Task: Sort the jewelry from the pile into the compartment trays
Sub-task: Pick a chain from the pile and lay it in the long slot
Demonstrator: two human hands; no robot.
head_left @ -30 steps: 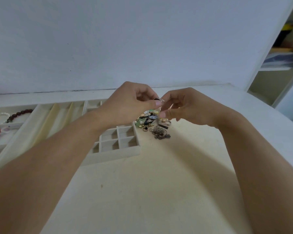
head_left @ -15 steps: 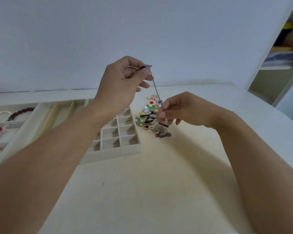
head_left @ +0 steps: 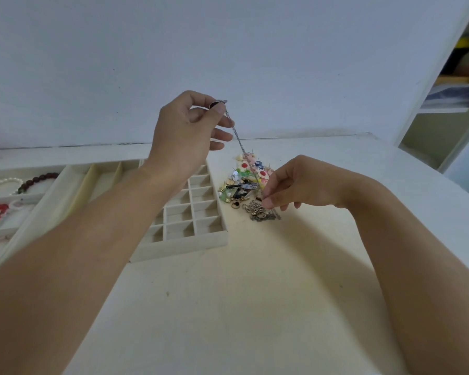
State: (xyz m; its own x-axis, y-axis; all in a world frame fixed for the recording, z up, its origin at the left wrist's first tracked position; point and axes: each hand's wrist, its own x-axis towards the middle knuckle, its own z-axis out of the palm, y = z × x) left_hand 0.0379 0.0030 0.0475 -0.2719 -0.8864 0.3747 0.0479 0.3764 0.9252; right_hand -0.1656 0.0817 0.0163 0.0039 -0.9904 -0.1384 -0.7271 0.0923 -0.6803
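A thin chain (head_left: 236,133) was pinched high by the left hand (head_left: 186,136), hanging to the pile (head_left: 245,189) right of the grid tray (head_left: 190,234). A small piece was pinched there by the right hand (head_left: 295,185). Beaded bracelets (head_left: 38,180) were kept in the far-left tray (head_left: 0,230)

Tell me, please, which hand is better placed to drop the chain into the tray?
Left, I think. The left hand already pinches the chain by its top end, raised beside the tray. The right hand is down at the pile, farther from the tray.
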